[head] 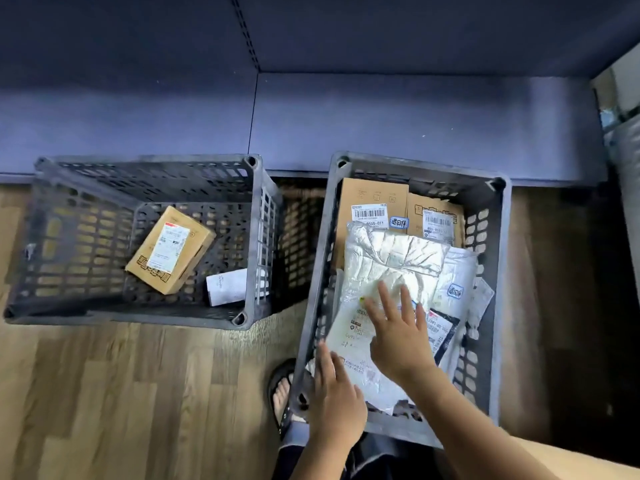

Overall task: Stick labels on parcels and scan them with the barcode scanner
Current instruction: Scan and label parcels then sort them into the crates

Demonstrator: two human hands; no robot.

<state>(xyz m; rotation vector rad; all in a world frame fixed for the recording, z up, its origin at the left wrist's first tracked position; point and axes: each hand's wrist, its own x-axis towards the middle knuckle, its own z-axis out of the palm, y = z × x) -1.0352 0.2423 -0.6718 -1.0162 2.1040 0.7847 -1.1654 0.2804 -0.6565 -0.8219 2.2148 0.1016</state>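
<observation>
Both hands were in the right crate (504, 237), where parcels lay piled. The right hand (398, 341) lay flat, fingers spread, on the top bag (391, 258), probably to steady it. The left hand (337, 400), fingers straight, touched its near edge, gripping nothing. A labelled box (169, 249) sat in the left crate (264, 237), seemingly done.

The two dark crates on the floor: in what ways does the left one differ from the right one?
The left crate holds only one cardboard box and a white slip, so its bottom shows; the right crate is filled with cardboard boxes and plastic mailers. The left hand and right hand are over the right crate; neither touches the left crate. Both are dark slatted plastic, standing on the wooden floor.
</observation>
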